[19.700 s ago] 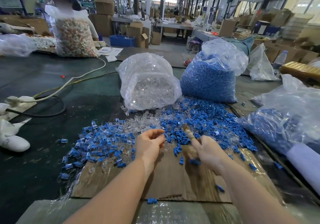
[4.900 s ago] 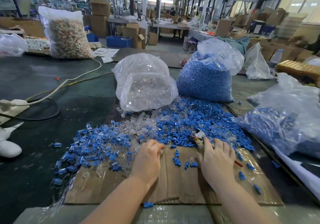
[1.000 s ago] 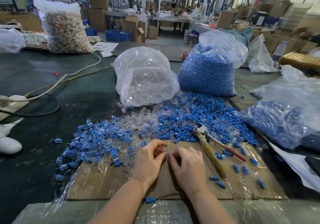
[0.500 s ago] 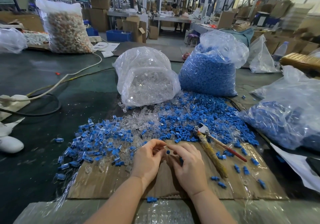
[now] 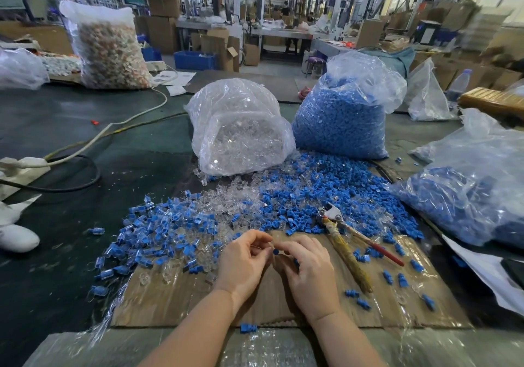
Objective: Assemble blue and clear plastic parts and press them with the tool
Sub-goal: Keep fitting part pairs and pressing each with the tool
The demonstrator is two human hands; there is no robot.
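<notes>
- Left hand (image 5: 243, 264) & right hand (image 5: 309, 270) meet over the cardboard sheet (image 5: 175, 301), fingertips almost touching, both w/ fingers curled in.
- Right hand pinches a small blue part (image 5: 275, 252) at its fingertips; only its round end shows, rest hidden by fingers.
- Left hand's thumb & forefinger are closed together on sth thin and see-through right beside the blue part; likely a clear part, but too faint to be sure.
- Can't tell if the two pieces are already joined; the join is behind the fingers.
- Tool (image 5: 346, 245) lies untouched on the cardboard, just right of the right hand: metal head far end, one handle wrapped in yellowish tape, other thin & red.
- Loose blue pieces (image 5: 326, 185) heaped beyond the hands and tool; loose clear pieces (image 5: 235, 194) mixed in at the centre.
- To the left, a spread of blue-and-clear pieces (image 5: 153, 233), seemingly assembled; detail too small to confirm.
- Few stray blue bits on the cardboard at right, one at its near edge.
- Behind: bag of clear parts (image 5: 238, 134) & bag of blue parts (image 5: 343, 120), side by side, touching.
- Third bag of blue (image 5: 467, 191) at right, cut off by frame edge.
- Dark table (image 5: 56, 128) holds a white cable (image 5: 127, 120) far left.
</notes>
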